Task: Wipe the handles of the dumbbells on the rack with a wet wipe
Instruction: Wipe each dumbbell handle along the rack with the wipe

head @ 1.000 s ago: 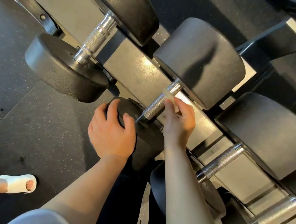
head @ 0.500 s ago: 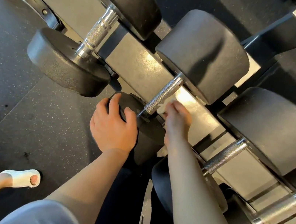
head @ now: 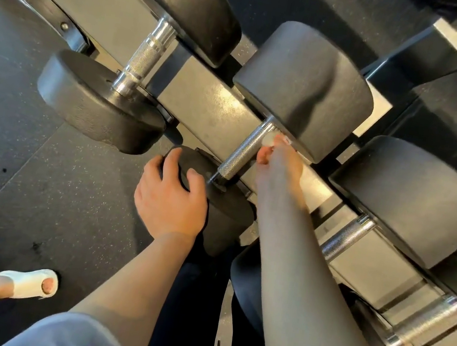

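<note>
Right hand (head: 277, 165) has slid up the middle dumbbell's handle (head: 244, 153) since 0.5 s ago: it was low by the near head then, now it's at the far end, just under the big far head (head: 303, 89). Wet wipe (head: 269, 140) shows as a small white wad at the fingertips, pressed against the knurled bar near its top; fingers look curled round/pinching it, though the hand is motion-blurred so exact finger lie is hard to read. 1 s ago the hand was also high on the bar, so it went down & back up.

Left hand (head: 171, 198) hasn't shifted: fingers curled over the edge of the near head (head: 217, 201) of the same dumbbell, gripping it, thumb side toward the bar.

Dumbbell sits on the grey rack rail (head: 203, 100), between the left dumbbell (head: 146, 61) & the right one (head: 346, 236), whose handles are bare. White sandal (head: 27, 283) on the dark rubber floor (head: 27, 171), lower left, about where it was
</note>
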